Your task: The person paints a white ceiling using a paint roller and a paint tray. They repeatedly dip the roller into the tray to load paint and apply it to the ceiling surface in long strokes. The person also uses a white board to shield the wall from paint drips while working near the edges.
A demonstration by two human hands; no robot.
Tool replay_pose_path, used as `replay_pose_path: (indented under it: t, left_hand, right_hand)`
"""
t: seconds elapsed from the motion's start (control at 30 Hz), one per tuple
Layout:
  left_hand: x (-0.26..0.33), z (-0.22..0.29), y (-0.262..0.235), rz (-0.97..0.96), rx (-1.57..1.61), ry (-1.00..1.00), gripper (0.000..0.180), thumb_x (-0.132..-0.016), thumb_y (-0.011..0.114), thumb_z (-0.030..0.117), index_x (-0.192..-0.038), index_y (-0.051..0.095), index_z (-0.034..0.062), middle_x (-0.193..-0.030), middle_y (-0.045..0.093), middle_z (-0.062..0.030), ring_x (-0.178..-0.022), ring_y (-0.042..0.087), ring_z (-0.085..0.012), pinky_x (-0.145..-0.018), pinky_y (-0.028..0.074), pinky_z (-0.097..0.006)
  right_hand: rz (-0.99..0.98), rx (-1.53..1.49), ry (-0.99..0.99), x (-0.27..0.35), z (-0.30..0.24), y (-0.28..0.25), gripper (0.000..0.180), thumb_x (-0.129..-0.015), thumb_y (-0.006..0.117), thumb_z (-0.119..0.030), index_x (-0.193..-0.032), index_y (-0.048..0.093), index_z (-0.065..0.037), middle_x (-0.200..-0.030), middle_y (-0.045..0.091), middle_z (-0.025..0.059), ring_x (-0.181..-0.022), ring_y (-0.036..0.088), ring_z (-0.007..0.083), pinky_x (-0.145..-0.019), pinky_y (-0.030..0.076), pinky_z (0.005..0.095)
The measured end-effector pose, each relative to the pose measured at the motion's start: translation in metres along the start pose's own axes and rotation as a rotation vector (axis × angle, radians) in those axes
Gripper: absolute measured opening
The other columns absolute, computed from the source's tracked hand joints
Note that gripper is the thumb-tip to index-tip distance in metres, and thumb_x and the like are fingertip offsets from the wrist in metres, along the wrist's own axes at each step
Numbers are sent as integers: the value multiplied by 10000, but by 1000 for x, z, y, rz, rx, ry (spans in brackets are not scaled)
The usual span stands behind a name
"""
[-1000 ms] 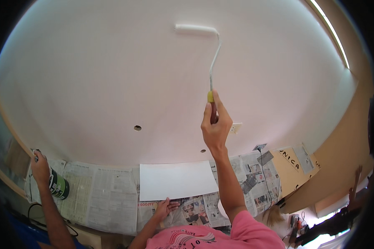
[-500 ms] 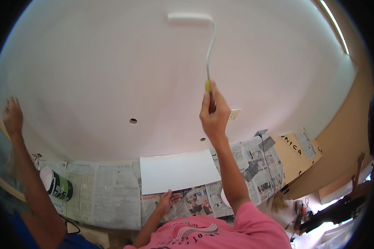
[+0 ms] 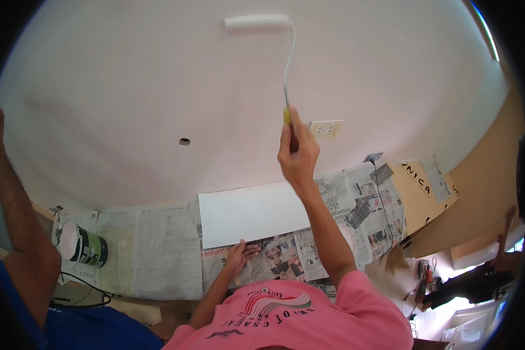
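A paint roller (image 3: 256, 23) with a white sleeve, a bent metal rod and a yellow-ended handle lies against the pale wall (image 3: 128, 87), high up. My right hand (image 3: 299, 156) is closed around its handle, arm stretched out. Lower down, my left hand (image 3: 241, 256) has its fingers apart and holds nothing. It is at the near edge of a white rectangular sheet (image 3: 254, 216), which lies on newspaper (image 3: 163, 251); whether the fingers touch the sheet I cannot tell.
On the left, another person's arm (image 3: 17, 204) reaches up to the wall. A paint bucket (image 3: 84, 245) stands on newspaper. A socket plate (image 3: 326, 128) and a round hole (image 3: 184, 142) are in the wall. A cable (image 3: 382, 204) runs over newspaper beside cardboard (image 3: 417, 195); another person is at far right.
The view has shifted, with the wall's foot now higher in the picture. My right hand still grips the roller high on the wall. The co-worker's hand has moved further left and up.
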State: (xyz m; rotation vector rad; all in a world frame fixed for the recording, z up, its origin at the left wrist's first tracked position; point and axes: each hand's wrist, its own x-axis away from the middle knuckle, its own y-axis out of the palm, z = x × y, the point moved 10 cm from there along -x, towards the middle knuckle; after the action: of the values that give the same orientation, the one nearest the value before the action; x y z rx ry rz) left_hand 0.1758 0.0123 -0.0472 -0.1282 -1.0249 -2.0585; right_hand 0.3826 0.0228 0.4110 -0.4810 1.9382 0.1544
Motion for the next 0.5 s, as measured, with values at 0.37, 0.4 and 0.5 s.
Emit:
replay_pose_path:
  t: [0.37,0.4,0.5]
  left_hand:
    - [0,-3,-3,42,-6,-22,460,-1063,417,373,-1131,541,-64,-1103,669,-215,-1047,675,-315,-870,571,-396]
    - [0,-1,-3,39,-16,-9,458,-1060,424,378,-1125,548,-58,-1102,668,-214,-1048,672,-316,-872,568,-402]
    - [0,-1,-2,31,-24,-28,468,-1058,425,387,-1127,546,-59,-1100,668,-216,-1046,673,-313,-877,566,-397]
  right_hand:
    - [-204,62,249,162,41,8,494,-932,605,17,-1413,538,-74,-725,516,58,-553,458,126,-497,410,286]
    - [-229,60,285,185,48,7,495,-933,604,17,-1415,535,-73,-730,518,59,-553,458,126,-496,410,285]
    - [-317,67,391,241,60,4,498,-936,601,16,-1421,528,-72,-736,519,66,-560,462,126,-498,413,286]
